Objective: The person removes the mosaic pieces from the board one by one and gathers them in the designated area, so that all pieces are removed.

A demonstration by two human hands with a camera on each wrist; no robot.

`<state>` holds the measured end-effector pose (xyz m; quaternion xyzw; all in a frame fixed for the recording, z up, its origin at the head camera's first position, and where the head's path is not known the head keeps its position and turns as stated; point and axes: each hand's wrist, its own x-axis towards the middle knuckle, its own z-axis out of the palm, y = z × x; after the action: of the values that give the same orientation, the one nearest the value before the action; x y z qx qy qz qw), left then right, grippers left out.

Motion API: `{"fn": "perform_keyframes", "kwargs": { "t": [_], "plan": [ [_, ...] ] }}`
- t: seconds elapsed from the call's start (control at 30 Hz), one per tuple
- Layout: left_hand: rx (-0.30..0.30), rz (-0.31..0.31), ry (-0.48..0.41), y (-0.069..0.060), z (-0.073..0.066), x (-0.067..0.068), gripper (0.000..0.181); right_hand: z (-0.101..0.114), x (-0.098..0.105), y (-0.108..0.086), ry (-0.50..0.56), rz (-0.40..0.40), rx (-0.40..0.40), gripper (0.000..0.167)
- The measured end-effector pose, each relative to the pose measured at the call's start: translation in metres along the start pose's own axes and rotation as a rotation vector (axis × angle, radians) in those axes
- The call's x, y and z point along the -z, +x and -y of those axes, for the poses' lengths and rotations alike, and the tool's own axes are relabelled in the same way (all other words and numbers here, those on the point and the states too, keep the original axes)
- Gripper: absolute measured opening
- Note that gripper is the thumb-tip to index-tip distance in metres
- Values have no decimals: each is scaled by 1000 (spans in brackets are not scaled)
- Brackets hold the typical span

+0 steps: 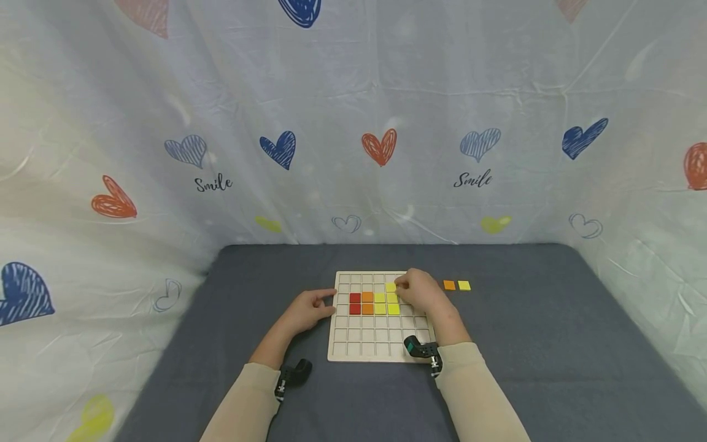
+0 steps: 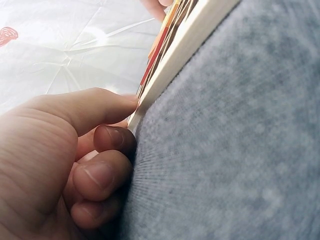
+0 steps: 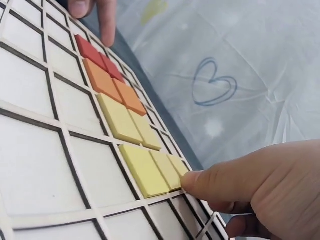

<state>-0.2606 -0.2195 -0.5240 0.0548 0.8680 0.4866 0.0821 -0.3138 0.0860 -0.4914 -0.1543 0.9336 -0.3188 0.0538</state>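
Note:
A pale wooden grid board (image 1: 353, 351) lies on the dark grey table. Set in its cells are two red tiles (image 3: 90, 48), two orange tiles (image 3: 101, 80) and several yellow tiles (image 3: 143, 170). At the board's right side, my right hand (image 1: 422, 290) pinches the yellow tile (image 1: 390, 286) of the upper row, thumb at its edge; the index fingertip is hidden in the right wrist view. My left hand (image 1: 307, 311) touches the board's left edge with thumb and index finger apart. In the left wrist view its other fingers (image 2: 102, 172) bend loosely beside the wooden edge.
An orange tile (image 1: 449, 285) and a yellow tile (image 1: 464, 285) lie side by side on the table, right of the board. Behind the table hangs a white curtain (image 1: 326, 92) with printed hearts. Dark cameras (image 1: 421, 348) are strapped to both wrists.

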Motion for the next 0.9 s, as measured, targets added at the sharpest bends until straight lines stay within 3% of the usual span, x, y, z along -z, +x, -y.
{"fn": "perform_keyframes", "kwargs": {
  "t": [0.23,0.4,0.6,0.9],
  "plan": [
    [2,2,-7,1,1,0,51,-1,-3,2,-41,-78,13,26],
    [4,-4,-4,1,1,0,51,0,2,1,-25,-82,34,27],
    [8,-7,-11,0,-2,-1,50,0,16,-3,32,-57,41,29],
    [4,-5,-18,-1,-1,0,50,-6,43,-12,82,-112,92,29]
  ]
}}
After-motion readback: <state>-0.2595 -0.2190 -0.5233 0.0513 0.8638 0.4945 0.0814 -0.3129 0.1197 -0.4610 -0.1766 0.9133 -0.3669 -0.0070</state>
